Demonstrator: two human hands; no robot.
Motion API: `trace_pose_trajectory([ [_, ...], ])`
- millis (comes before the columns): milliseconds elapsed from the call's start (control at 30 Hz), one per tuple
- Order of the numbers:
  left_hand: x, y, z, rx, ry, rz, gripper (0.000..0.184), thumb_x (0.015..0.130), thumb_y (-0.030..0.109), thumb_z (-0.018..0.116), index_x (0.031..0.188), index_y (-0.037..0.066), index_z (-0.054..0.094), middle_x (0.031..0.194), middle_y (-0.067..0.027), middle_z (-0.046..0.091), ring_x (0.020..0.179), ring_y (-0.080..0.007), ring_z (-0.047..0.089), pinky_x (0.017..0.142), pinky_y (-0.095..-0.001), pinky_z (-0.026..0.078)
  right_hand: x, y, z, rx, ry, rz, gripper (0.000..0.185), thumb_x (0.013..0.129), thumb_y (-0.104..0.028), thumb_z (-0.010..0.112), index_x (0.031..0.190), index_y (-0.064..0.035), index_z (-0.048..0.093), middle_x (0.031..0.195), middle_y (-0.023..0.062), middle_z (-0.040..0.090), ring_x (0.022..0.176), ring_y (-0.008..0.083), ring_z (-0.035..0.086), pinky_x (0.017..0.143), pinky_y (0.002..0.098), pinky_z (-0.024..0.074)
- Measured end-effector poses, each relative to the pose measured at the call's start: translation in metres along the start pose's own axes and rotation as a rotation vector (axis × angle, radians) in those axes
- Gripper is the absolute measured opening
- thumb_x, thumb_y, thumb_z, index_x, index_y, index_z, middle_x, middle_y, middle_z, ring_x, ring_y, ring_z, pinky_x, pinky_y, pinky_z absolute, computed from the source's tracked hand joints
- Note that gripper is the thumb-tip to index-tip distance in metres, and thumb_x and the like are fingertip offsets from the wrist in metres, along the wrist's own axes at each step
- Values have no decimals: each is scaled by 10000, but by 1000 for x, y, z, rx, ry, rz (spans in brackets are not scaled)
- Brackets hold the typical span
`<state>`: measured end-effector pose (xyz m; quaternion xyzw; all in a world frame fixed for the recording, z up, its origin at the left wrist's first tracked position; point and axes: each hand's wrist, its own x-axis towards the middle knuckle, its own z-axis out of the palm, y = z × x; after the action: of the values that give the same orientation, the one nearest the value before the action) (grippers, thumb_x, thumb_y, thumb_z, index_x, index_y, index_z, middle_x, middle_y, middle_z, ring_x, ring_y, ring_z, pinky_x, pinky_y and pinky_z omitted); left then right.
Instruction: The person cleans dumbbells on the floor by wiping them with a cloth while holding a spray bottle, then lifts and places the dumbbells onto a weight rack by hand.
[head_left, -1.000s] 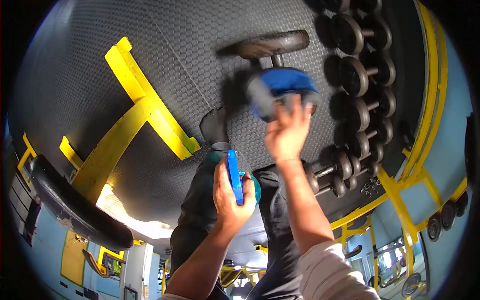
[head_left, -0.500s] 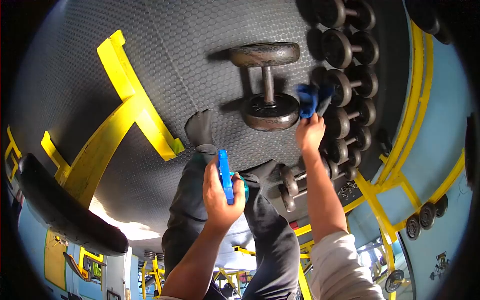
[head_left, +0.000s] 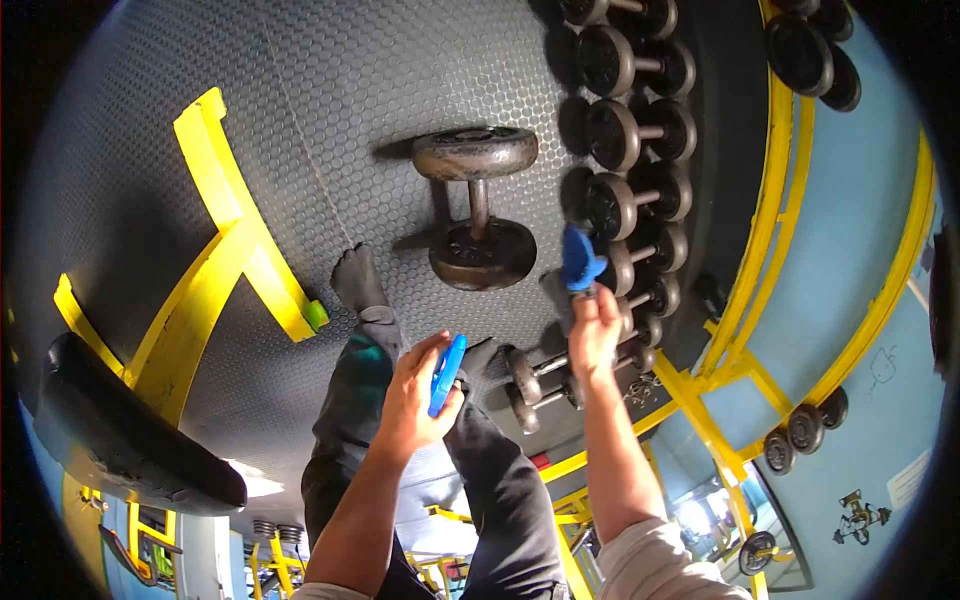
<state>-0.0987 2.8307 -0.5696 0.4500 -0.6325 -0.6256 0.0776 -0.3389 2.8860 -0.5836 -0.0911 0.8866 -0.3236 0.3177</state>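
Note:
My left hand [head_left: 418, 393] is closed on a blue plastic object [head_left: 447, 376], held above my legs; most of the object's lower part is hidden. A blue cloth [head_left: 579, 260] is pinched in the fingers of my right hand [head_left: 597, 335], beside the row of dumbbells. Just left of the cloth, a large dumbbell [head_left: 479, 207] lies on the black textured floor [head_left: 330, 110], touched by neither hand. My dark-socked foot [head_left: 358, 280] rests below and left of it.
Smaller dumbbells [head_left: 614, 135] line the floor on the right, with a yellow frame [head_left: 745, 300] beyond them. A yellow bench base [head_left: 235, 235] and its black pad [head_left: 125, 430] stand at left. Two dumbbells [head_left: 522, 375] lie near my right leg.
The right hand and cloth have moved off the large dumbbell, out to its right and lower. The view has shifted right. The left hand still holds the blue object, now tilted.

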Motion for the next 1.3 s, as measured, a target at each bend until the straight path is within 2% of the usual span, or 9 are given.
trace_pose_trajectory([
  [167,0,-2,-4,-33,56,-90,531,731,91,597,1240,-20,489,1137,-227,565,1025,-401,553,908,-437,433,54,9,119,-476,-238,-540,435,889,-278,613,1218,0,558,1185,261,571,1109,396,556,923,427,455],
  [200,4,1,-9,-59,14,-130,546,728,77,584,1253,-19,471,1109,-233,570,1025,-403,556,898,-438,436,66,-3,154,-586,-238,-260,389,904,-273,566,1166,15,572,1131,264,592,1056,393,580,905,448,459],
  [233,5,4,-14,-45,20,-132,550,723,71,582,1254,-19,468,1112,-236,570,1025,-410,557,896,-442,438,120,94,190,-1135,-252,-613,357,913,-279,499,1090,21,580,1006,252,630,939,409,609,875,479,465],
  [267,6,3,-16,-29,22,-133,555,718,66,580,1254,-19,465,1115,-239,570,1025,-416,557,894,-445,440,111,81,201,-783,217,-821,345,911,-287,462,1045,3,593,873,200,660,807,407,628,869,479,468],
  [400,0,-3,-15,26,-57,-188,613,673,85,633,1253,5,450,1184,-189,554,1060,-380,548,872,-451,445,78,18,165,-1213,-467,-3,622,816,-435,633,1151,77,522,1135,212,594,1093,338,584,966,433,429],
  [733,-2,1,-15,-71,-33,-175,536,715,73,584,1234,-7,478,1118,-229,572,1014,-406,561,869,-450,447,107,56,173,-692,-236,-227,493,888,-375,560,1131,52,525,965,313,632,971,417,616,853,460,483],
  [833,-10,-7,-14,-51,-87,-187,548,719,106,588,1244,-7,476,1191,-230,546,1077,-406,535,911,-451,430,83,43,142,-1403,-595,-168,504,904,-473,490,1168,-44,518,1134,193,637,1037,366,625,916,434,477],
  [1067,-28,4,9,-70,35,134,575,641,132,721,1194,55,584,1484,-343,150,1351,-495,243,1107,-487,271,-28,-50,57,-329,-656,-148,428,856,-291,638,1134,29,577,1016,202,672,982,303,645,847,379,484],
  [1300,-79,40,23,-148,-61,149,684,651,195,723,1311,183,545,1496,-229,247,1402,-483,83,1155,-551,31,-93,-67,3,714,-1185,765,834,849,-733,398,1215,0,552,1090,86,645,927,185,607,799,295,487],
])
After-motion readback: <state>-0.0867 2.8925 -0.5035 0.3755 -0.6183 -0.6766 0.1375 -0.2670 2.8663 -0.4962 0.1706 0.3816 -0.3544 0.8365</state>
